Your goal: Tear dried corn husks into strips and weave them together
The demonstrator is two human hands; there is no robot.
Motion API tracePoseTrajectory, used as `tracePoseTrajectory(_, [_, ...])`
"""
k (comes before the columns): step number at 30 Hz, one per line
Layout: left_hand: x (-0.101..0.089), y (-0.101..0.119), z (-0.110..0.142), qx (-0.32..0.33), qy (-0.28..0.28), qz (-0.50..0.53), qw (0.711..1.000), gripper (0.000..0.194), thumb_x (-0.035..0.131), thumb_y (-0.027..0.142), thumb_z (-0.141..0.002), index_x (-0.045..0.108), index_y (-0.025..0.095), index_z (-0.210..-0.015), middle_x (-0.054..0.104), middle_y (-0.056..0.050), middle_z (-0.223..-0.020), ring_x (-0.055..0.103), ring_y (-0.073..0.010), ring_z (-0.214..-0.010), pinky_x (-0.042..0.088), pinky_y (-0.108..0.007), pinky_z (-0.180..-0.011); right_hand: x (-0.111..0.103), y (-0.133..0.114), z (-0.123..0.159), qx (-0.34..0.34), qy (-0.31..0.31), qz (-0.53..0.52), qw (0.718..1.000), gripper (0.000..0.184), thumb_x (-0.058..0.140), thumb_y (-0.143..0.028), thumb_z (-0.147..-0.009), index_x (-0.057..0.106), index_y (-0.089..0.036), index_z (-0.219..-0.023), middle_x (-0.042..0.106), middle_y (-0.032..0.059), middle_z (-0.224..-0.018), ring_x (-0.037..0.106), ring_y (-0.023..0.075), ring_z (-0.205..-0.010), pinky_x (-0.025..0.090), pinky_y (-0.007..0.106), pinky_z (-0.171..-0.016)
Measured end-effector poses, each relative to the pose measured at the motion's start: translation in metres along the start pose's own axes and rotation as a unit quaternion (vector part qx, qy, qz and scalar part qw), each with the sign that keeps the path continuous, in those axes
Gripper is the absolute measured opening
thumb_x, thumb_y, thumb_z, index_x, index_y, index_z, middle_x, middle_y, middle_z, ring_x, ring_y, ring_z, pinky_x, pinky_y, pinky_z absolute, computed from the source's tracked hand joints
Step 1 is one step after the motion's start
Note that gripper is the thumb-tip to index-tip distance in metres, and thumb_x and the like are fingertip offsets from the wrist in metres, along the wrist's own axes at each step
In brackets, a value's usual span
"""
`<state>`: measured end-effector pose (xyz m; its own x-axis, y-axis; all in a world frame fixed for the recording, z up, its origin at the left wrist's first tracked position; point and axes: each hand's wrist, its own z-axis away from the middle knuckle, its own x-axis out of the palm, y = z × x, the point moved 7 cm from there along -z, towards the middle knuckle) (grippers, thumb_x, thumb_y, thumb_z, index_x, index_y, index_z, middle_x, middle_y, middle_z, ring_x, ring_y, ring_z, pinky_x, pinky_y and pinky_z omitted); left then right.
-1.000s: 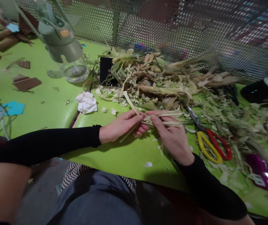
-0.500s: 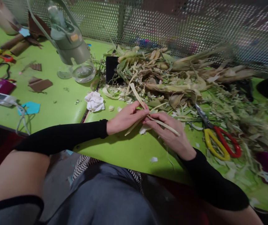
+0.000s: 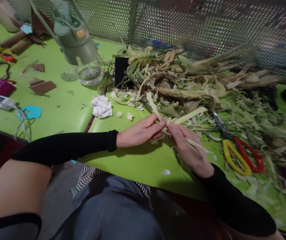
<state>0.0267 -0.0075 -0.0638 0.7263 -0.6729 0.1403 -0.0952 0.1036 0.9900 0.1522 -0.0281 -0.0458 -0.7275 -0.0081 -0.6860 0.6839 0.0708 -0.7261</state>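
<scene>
My left hand (image 3: 144,130) pinches pale corn husk strips (image 3: 153,105) between thumb and fingers, one strip sticking up past the fingertips. Close against it, my right hand (image 3: 189,146) is closed on the same bundle; a flat husk strip (image 3: 191,115) points up and right from its fingers. A thinner strip trails across the back of this hand. The spot where the strips cross is mostly hidden by my fingertips. Behind both hands lies a heap of dried corn husks (image 3: 183,93). Scissors (image 3: 236,150) with one yellow and one red handle rest to the right.
A crumpled white tissue (image 3: 101,106) lies left of my hands, with a green water bottle (image 3: 83,46) behind it. A dark phone (image 3: 121,71) is partly under the husks. Husk scraps cover the right side. A perforated screen (image 3: 108,20) closes off the back.
My hands have shifted slightly right in view. The strip at my right hand now points up and right, where before it lay lower and thinner. Both hands keep hold of the husks.
</scene>
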Motion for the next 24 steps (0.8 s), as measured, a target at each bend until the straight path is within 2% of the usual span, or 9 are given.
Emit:
tracePoseTrajectory(5, [-0.009,0.004,0.003,-0.005,0.070,-0.080,0.994,0.024,0.045,0.039,-0.102,0.050,0.017,-0.094,0.053,0.001,-0.079,0.048,-0.0104,-0.072,0.041,-0.025,-0.069,-0.009,-0.003,0.007,0.011,0.060,0.006,0.998,0.060,0.042,-0.069,-0.096,0.035,-0.026,-0.056,0.035,-0.0012,-0.051,0.033,0.0149,-0.047,0.029,0.034,-0.047])
tracePoseTrajectory(8, [-0.011,0.008,0.002,0.007,0.082,-0.084,0.993,0.022,0.047,0.037,-0.101,0.054,0.016,-0.098,0.057,-0.001,-0.087,0.051,-0.0118,-0.081,0.043,-0.025,-0.078,-0.011,-0.007,0.010,-0.002,0.070,0.011,0.998,0.060,0.040,-0.069,-0.097,0.034,-0.025,-0.056,0.034,-0.0008,-0.050,0.034,0.0152,-0.046,0.031,0.035,-0.050])
tracePoseTrajectory(13, [-0.013,0.013,0.002,0.015,0.065,-0.069,0.995,0.020,0.047,0.033,-0.100,0.056,0.016,-0.098,0.058,-0.001,-0.087,0.052,-0.0110,-0.079,0.043,-0.024,-0.076,-0.011,-0.010,0.009,-0.001,0.060,0.030,0.998,0.065,0.035,-0.076,-0.095,0.035,-0.025,-0.055,0.036,-0.0004,-0.049,0.034,0.0147,-0.046,0.030,0.035,-0.050])
tracePoseTrajectory(16, [-0.009,0.010,0.002,0.014,0.021,-0.068,0.997,0.023,0.051,0.038,-0.099,0.055,0.016,-0.106,0.055,0.002,-0.077,0.050,-0.0105,-0.069,0.041,-0.024,-0.066,-0.010,-0.006,0.007,0.011,0.056,0.032,0.998,0.068,0.031,-0.082,-0.092,0.036,-0.025,-0.056,0.037,-0.0002,-0.050,0.033,0.0144,-0.046,0.028,0.034,-0.049])
tracePoseTrajectory(19, [-0.005,0.004,0.003,0.009,-0.017,-0.100,0.995,0.031,0.058,0.043,-0.095,0.053,0.018,-0.113,0.052,0.005,-0.067,0.049,-0.0107,-0.062,0.038,-0.024,-0.061,-0.006,-0.002,0.005,0.010,0.037,0.009,0.999,0.068,0.032,-0.084,-0.090,0.039,-0.025,-0.057,0.039,-0.0005,-0.051,0.034,0.0144,-0.047,0.028,0.032,-0.048])
tracePoseTrajectory(24, [-0.007,0.010,0.005,0.054,-0.018,-0.181,0.982,0.023,0.052,0.039,-0.097,0.053,0.017,-0.105,0.061,0.002,-0.073,0.053,-0.0112,-0.064,0.039,-0.025,-0.063,0.003,-0.002,0.009,-0.007,-0.030,-0.019,0.999,0.067,0.032,-0.080,-0.093,0.038,-0.025,-0.056,0.036,-0.0010,-0.051,0.033,0.0144,-0.047,0.029,0.031,-0.049])
